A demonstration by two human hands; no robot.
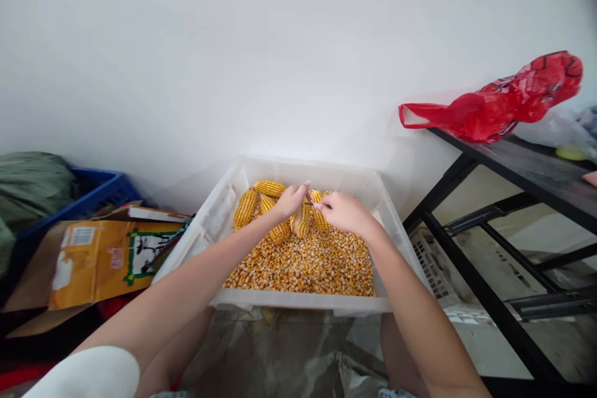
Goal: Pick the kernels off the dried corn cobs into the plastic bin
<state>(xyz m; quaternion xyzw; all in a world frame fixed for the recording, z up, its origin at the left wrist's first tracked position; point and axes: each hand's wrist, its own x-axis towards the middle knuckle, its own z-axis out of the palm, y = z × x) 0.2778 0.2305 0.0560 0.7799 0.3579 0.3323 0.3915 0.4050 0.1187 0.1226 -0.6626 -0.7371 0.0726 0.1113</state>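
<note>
Over the far half of a white plastic bin (pixel 387 196), my two hands are close together. My right hand (pixel 345 211) is closed around a thin tool with a bit of green (pixel 329 206) showing at the fingers; its exact kind is too small to tell. Pinched fingers of my left hand (pixel 291 200) meet the tool's other end, and whatever they hold is hidden. Just below the hands lies a partly stripped corn cob (pixel 302 224). Other yellow cobs surround it, including one at the left (pixel 245 209) and one behind my right hand (pixel 319 217). Loose corn kernels (pixel 303 267) cover the bin's bottom.
A white wall (pixel 289 62) rises behind the bin. On the right stands a black metal rack (pixel 494 242) with a red plastic bag (pixel 504 102) on top. To the left are an orange cardboard box (pixel 102 261) and a blue crate (pixel 100 189).
</note>
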